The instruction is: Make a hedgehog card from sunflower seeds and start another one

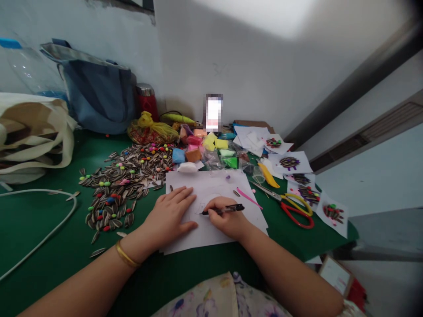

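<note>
My right hand (224,219) grips a black pen (235,208), its tip touching a white sheet of paper (211,243) with faint drawn lines on it. Spread flat on the left part of the same paper is my left hand (173,215), fingers apart and holding nothing. A pink plastic strip (248,198) lies on the paper's right side, near a single sunflower seed (236,193) and a small purple lump (228,178).
Sunflower seeds (114,215) with coloured bits cover the left side. Behind the paper sit coloured clay packets (193,154). Scissors (295,211), a yellow cutter (269,175) and seed-decorated papers (333,213) lie right. A blue bag (99,92), red thermos (147,102) and white cable (42,242) occupy the left.
</note>
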### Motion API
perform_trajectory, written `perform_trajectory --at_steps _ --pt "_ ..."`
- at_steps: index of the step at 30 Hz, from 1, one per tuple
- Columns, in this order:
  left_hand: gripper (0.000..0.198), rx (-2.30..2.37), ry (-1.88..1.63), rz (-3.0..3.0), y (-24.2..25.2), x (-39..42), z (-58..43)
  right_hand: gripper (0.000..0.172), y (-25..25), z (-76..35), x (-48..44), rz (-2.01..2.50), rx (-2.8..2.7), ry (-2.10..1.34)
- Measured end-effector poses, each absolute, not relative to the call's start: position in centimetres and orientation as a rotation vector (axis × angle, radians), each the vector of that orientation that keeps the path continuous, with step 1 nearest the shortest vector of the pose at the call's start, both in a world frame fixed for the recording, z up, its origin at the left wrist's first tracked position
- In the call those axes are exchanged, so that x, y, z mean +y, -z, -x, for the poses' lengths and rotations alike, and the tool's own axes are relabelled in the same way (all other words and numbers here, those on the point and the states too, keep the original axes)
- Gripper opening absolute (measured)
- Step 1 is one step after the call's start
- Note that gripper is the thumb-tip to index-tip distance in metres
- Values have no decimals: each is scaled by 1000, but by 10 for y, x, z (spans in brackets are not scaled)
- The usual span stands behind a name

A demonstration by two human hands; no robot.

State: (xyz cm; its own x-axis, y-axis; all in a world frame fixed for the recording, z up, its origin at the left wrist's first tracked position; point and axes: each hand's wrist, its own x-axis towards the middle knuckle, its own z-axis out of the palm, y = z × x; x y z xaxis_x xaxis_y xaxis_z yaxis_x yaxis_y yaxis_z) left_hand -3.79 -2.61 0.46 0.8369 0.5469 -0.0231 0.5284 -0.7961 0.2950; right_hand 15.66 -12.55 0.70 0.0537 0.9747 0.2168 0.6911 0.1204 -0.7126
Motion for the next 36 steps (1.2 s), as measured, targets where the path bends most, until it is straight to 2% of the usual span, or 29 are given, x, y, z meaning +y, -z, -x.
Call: perform_trajectory --at_steps 36 --pt "70 796 -104 -2721 -5 -26 39 18 -5 -159 -125 1600 -1633 -540"
